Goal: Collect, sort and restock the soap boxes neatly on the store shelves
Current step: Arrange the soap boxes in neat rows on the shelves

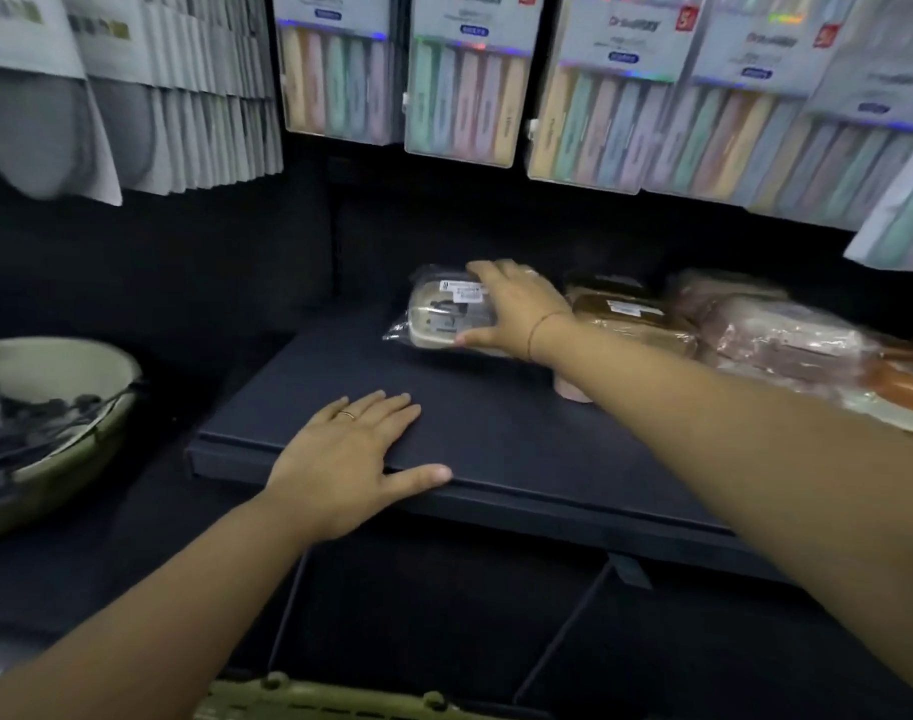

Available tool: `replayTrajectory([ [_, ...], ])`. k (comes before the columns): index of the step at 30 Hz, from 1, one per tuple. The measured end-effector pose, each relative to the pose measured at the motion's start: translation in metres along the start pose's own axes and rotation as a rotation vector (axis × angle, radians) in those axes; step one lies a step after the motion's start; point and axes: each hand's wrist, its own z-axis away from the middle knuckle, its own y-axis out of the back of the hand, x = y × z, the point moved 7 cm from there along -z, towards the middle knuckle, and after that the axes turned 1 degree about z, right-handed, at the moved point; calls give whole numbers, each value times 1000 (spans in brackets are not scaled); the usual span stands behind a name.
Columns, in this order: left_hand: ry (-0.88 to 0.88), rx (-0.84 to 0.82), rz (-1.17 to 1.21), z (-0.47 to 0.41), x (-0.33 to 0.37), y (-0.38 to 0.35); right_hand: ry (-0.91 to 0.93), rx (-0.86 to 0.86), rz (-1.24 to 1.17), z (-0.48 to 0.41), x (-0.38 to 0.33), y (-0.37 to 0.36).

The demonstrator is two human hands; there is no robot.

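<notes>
Clear crinkly plastic wraps the beige soap box (444, 319), which lies flat on the dark shelf (522, 449), toward the back. The right hand (516, 309) spans one end of it and grips it, with the fingers curled over the far edge and the thumb on the near edge. The left hand (345, 454) lies flat and open on the shelf's front lip, holding nothing. Just right of the right hand sit a wrapped brown box (631, 314) and a pink box (776, 335). The soap box looks light and rigid, but its film is probably slick and loose, so a hold across the hard edges seems safer than pinching the slack wrap.
</notes>
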Motion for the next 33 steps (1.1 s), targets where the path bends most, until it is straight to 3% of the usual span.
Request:
replayTrajectory([
  [7, -11, 5, -5, -3, -1, -6, -161, -73, 147, -53, 54, -10],
  [13, -12, 22, -34, -3, 1, -4, -249, -31, 220, -61, 69, -10],
  [18, -5, 7, -53, -1, 3, -4, -151, 63, 124, -29, 40, 0],
  [23, 4, -28, -51, 3, 5, -2, 92, 184, -270, 96, 12, 39],
  [25, 3, 90, -49, 6, 8, 6, 108, 198, -393, 177, 20, 57],
  [29, -207, 427, -24, 39, 85, 10, -96, 141, -557, 332, 72, 53],
  [31, -397, 398, 78, 61, 155, -13, -296, 55, -658, 387, 115, 15],
  [33, -512, 160, 212, 77, 221, -50, -491, -127, -689, 430, 159, -45],
])
